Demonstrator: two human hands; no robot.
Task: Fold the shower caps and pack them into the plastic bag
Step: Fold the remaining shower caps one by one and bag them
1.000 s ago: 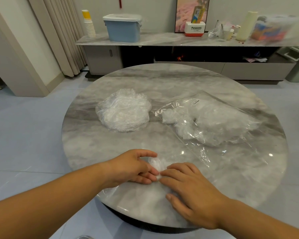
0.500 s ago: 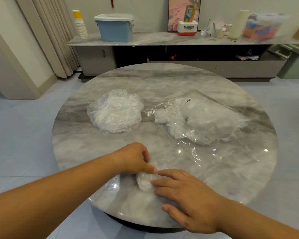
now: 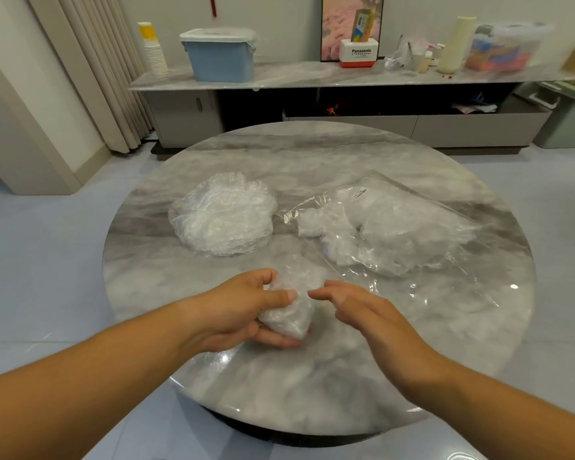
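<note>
The left hand (image 3: 236, 310) grips a folded shower cap (image 3: 287, 315), a small crumpled bundle of clear plastic. The thumb lies across the top of the bundle and the curled fingers wrap round it from underneath. The bundle sits just off the middle of the round marble table (image 3: 312, 386), toward 7 o'clock. Whether it is lifted clear of the tabletop or resting on it cannot be told.

The right hand (image 3: 362, 310) is at the bundle's 3 o'clock side, palm down. Its fingers are loosely stretched out and slightly spread, and they hold nothing. The fingertips (image 3: 316, 294) point at the left thumb and come close to the cap; no clear contact with it shows.

A loose pile of unfolded shower caps (image 3: 223, 215) lies on the table at about 10 o'clock from the centre. The clear plastic bag (image 3: 445, 270) lies flat at about 2 o'clock, its mouth turned toward the pile. A heap of white caps (image 3: 395, 237) is already inside it. Pile and bag sit just beside each other, and both are apart from the hands.
</note>
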